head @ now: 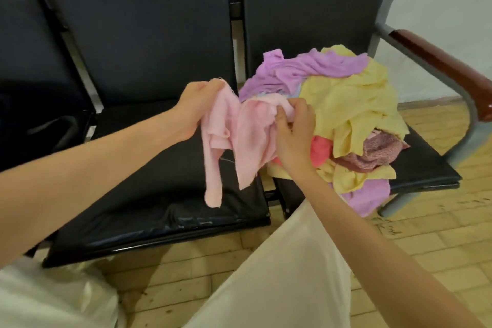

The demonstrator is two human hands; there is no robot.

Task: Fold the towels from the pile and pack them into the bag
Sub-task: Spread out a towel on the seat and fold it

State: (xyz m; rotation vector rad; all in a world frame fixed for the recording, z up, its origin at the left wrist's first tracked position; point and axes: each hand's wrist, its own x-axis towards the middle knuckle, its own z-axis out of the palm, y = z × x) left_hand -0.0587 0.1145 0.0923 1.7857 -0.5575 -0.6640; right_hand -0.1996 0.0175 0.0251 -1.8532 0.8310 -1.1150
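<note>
From the head camera I see my left hand (195, 106) pinching one upper corner of a pale pink towel (234, 138), fingers curled tight on the fabric, and my right hand (294, 130) gripping the same towel at its other upper end, thumb and fingers closed on a bunched fold. The towel hangs crumpled between the two hands, its lower ends dangling above the seat of the middle black chair (159, 194) and not spread flat. Just beside my right hand, on the seat of the right-hand chair (426, 165), lies the pile of towels (346, 114): a lilac towel (306, 69) on top at the back, a large yellow towel (351, 104) draped over the front, a bright coral one (320, 150) touching my right wrist, a mauve patterned cloth (378, 152) lower right. The chair's brown armrest (439, 61) stands to the right of the pile. At the lower left corner a translucent white plastic bag (53, 298) rests on the tiled floor (412, 242), well apart from the pile
</note>
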